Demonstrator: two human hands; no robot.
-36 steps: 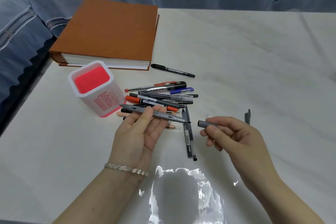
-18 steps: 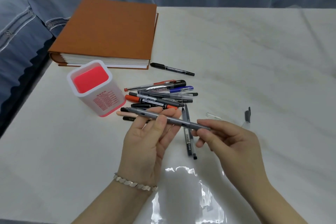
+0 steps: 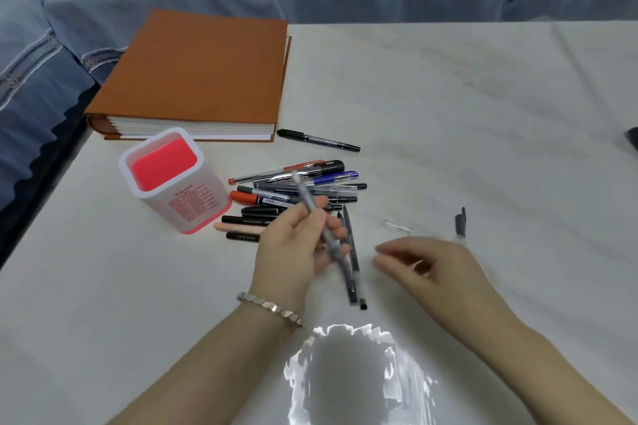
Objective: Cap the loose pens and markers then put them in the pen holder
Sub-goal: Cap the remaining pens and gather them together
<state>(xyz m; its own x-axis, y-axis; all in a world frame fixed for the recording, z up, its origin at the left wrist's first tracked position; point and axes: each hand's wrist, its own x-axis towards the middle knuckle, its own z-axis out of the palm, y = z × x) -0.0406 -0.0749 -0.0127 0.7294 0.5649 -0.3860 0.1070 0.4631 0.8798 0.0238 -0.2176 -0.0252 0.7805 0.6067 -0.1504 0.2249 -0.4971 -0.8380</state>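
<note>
From the head camera, the left hand (image 3: pixel 297 248) grips a grey pen (image 3: pixel 316 217) between thumb and fingers, the pen tilted with one end up over the pile of loose pens and markers (image 3: pixel 297 193) and the other end low by the palm. The right hand (image 3: pixel 431 269) is blurred, fingers loosely spread and holding nothing, just right of the left hand and apart from the pen. The white pen holder (image 3: pixel 176 183) with a red inside stands upright left of the pile, near the orange binder (image 3: pixel 200 79). A black marker (image 3: pixel 317 140) lies alone beside the binder's front edge. A clear cap (image 3: pixel 397 228) and a dark cap (image 3: pixel 460 221) lie on the white table (image 3: pixel 483 114), right of the pile. Two dark pens (image 3: pixel 352 269) lie beneath the left hand's fingers, pointing toward the wearer.
</note>
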